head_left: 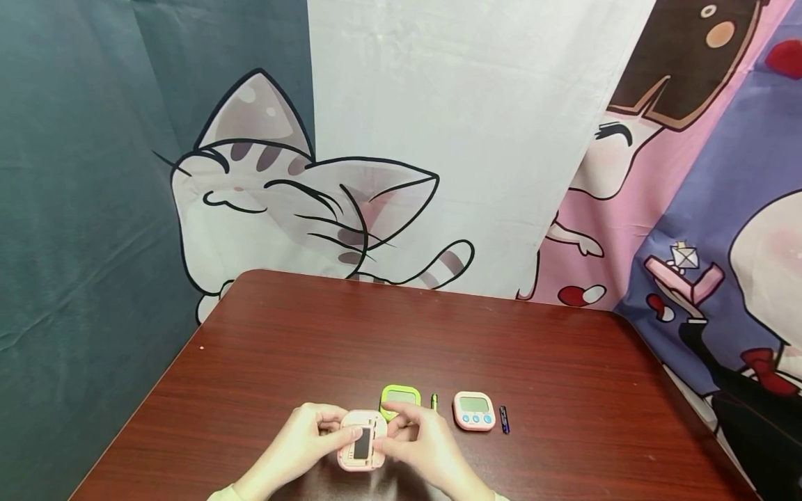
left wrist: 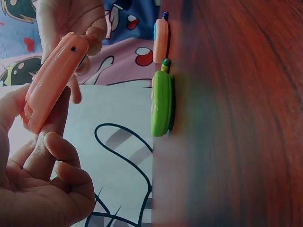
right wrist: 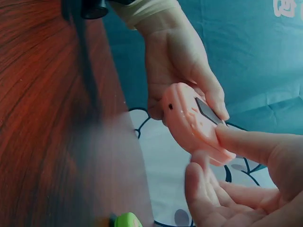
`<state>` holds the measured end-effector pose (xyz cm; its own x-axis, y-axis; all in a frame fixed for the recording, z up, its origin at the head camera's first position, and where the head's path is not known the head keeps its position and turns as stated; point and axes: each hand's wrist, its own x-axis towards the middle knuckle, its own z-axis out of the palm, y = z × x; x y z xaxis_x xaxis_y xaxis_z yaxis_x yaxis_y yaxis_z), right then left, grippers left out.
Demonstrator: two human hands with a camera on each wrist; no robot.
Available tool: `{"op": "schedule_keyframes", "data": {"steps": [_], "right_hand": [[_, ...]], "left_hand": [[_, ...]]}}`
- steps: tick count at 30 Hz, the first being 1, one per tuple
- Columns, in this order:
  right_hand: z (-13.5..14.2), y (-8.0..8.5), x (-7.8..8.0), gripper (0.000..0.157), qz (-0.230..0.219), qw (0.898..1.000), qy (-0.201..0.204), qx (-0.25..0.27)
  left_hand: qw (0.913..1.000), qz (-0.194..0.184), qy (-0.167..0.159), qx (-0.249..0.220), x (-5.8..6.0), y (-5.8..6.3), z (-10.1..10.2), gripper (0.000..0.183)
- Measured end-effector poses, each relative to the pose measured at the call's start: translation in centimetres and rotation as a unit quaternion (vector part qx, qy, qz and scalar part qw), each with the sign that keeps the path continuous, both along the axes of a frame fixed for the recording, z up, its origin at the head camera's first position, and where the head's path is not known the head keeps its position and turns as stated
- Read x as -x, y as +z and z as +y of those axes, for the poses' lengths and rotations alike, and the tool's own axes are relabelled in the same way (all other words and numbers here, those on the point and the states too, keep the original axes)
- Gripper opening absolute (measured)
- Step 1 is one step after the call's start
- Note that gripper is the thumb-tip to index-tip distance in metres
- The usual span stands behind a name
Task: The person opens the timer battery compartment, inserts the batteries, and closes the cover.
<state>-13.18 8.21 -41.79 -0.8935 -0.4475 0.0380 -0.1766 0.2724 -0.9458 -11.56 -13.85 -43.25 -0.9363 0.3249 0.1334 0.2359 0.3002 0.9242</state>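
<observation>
A pink digital timer (head_left: pixel 363 441) is held up over the near part of the table, its back turned up. A dark rectangular plate (head_left: pixel 362 443) shows on that back. My left hand (head_left: pixel 311 435) grips the timer's left side, thumb on the back and fingers behind it. From the other side my right hand (head_left: pixel 424 442) pinches the edge, its thumb on the back near a narrow slot. In the right wrist view, the right thumb (right wrist: pixel 246 142) lies beside the dark plate, with fingers curled below the pink casing. The timer's front is hidden.
Just behind the hands lies a green timer (head_left: pixel 401 394), partly covered by the right fingers, with a green battery (head_left: pixel 434 402) beside it. Farther right are another pink timer (head_left: pixel 474 411) with blue buttons and a dark blue battery (head_left: pixel 504 419). Printed cloth (head_left: pixel 489 139) hangs behind the table.
</observation>
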Motion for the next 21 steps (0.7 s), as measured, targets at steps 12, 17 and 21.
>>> {"op": "schedule_keyframes", "data": {"steps": [12,17,21], "right_hand": [[0.83,0.01,0.47,0.024,-0.022,0.999,0.032,-0.027],[0.95,0.10,0.51,0.024,-0.030,0.999,0.032,-0.026],[1.05,0.14,0.55,0.022,-0.025,0.999,0.033,-0.029]], "left_hand": [[0.9995,0.002,-0.031,0.001,0.09,-0.06,0.33,0.024],[0.9992,0.009,-0.037,-0.008,0.12,-0.14,0.43,0.023],[0.9991,0.012,-0.039,-0.008,0.30,-0.31,0.53,0.023]]}}
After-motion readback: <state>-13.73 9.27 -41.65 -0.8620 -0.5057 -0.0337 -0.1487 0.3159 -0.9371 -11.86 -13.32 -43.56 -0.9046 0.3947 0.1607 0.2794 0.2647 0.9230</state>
